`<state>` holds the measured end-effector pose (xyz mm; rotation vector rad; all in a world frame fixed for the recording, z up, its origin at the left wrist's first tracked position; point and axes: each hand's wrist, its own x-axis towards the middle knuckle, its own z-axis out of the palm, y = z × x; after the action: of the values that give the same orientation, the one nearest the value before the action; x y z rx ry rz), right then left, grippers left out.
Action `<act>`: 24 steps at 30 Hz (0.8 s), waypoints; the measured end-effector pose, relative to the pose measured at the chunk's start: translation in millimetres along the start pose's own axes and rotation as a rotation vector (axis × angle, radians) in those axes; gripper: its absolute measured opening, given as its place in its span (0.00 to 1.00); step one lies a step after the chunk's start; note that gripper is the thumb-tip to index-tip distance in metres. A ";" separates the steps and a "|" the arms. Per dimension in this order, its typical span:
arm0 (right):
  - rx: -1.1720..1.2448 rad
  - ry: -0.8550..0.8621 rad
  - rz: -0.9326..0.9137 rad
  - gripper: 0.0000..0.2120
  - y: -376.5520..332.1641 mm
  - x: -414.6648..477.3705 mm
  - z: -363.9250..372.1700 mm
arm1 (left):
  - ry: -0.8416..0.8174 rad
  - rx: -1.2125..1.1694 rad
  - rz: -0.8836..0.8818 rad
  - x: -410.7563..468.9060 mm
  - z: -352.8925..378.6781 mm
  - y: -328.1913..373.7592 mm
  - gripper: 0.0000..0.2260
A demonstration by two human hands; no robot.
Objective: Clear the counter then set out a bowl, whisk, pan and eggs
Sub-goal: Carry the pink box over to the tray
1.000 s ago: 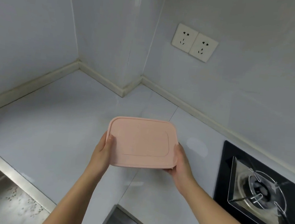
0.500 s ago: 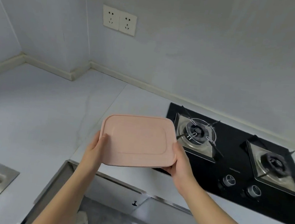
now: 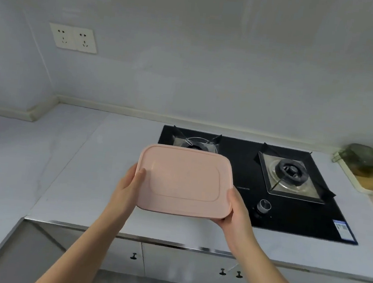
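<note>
In the head view, a pink plastic food box (image 3: pixel 183 183) was held lid-up in the air, over the front edge of the bench (image 3: pixel 73 163) and the left part of the gas hob (image 3: pixel 237 152). It touched neither. The left hand (image 3: pixel 126 188) gripped its left short side, with the thumb laid on the lid and the fingers hidden beneath. The right hand (image 3: pixel 237 213) gripped the right near corner in the same way. How deep the box was could not be told.

The step in hand was judged to be the clearing of the bench, with the box being carried off. No bowl, whisk, pan or eggs were to be seen, so the setting-out was judged not yet begun. For the next move a place for the box was needed, and none was shown. A level carry with both grips kept was called for.

The left burner (image 3: pixel 194 142) was partly hidden behind the box, while the right burner (image 3: pixel 291 174) and a control knob (image 3: pixel 264 206) were seen whole. A double wall socket (image 3: pixel 73 38) was set in the wall at the left. At the far right a chopping board (image 3: pixel 359 184) with blurred dark green things on it was judged to be awaiting clearing. Cabinet doors (image 3: pixel 167 262) were seen below the bench. Nothing was seen to stand in the way of the box.
</note>
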<state>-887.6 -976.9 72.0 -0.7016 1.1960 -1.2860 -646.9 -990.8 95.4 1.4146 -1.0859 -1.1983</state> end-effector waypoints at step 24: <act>0.181 0.534 0.023 0.13 -120.8 69.5 -256.7 | -0.403 -0.022 -0.034 79.9 334.9 34.7 0.15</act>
<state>-1176.9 -1013.9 88.9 -0.2105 1.4790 -1.5955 -970.6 -1113.2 96.3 1.2052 -1.3191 -1.5590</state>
